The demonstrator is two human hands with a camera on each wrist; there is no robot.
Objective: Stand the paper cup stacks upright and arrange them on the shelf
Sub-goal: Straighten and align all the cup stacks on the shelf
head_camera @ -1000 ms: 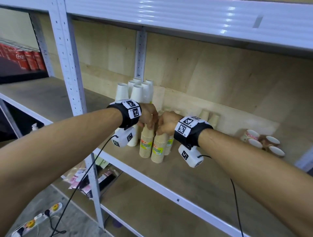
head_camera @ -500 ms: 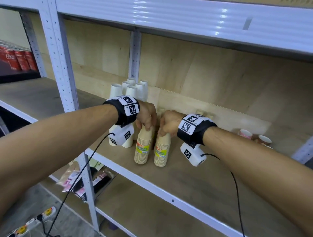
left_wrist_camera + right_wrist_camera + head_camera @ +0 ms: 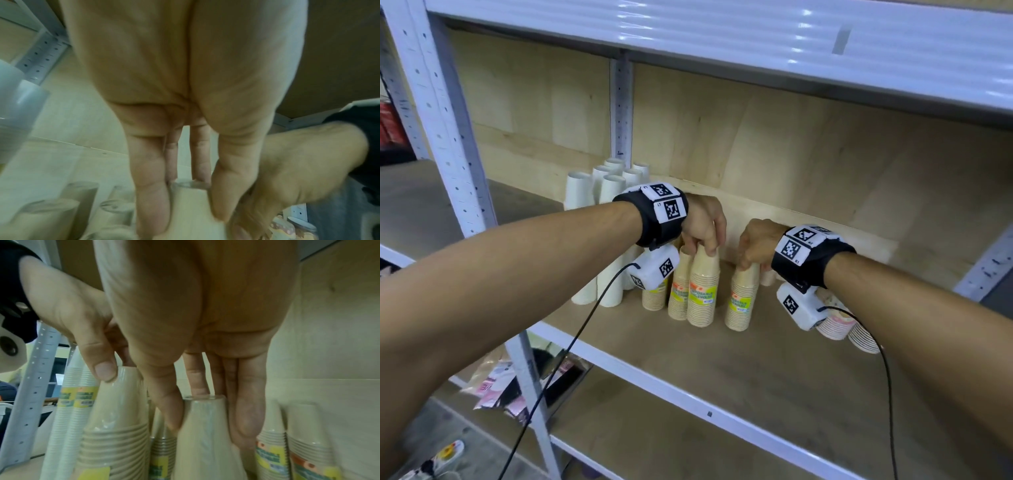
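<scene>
Two tan paper cup stacks with yellow-green labels stand upright, bottoms up, on the wooden shelf. My left hand grips the top of the left tan stack; the left wrist view shows the fingers and thumb round its top cup. My right hand grips the top of the right tan stack, its fingers round the cup. A small gap separates the two stacks. More tan stacks stand just behind and to the left.
Tall white cup stacks stand at the back left by the grey upright post. Patterned cup stacks sit under my right wrist, partly hidden. An upper shelf hangs overhead. Packets lie on the floor below.
The two tan stacks stood pressed together a second ago; they now stand apart, the right one shifted right with my right hand. The view has moved closer.
</scene>
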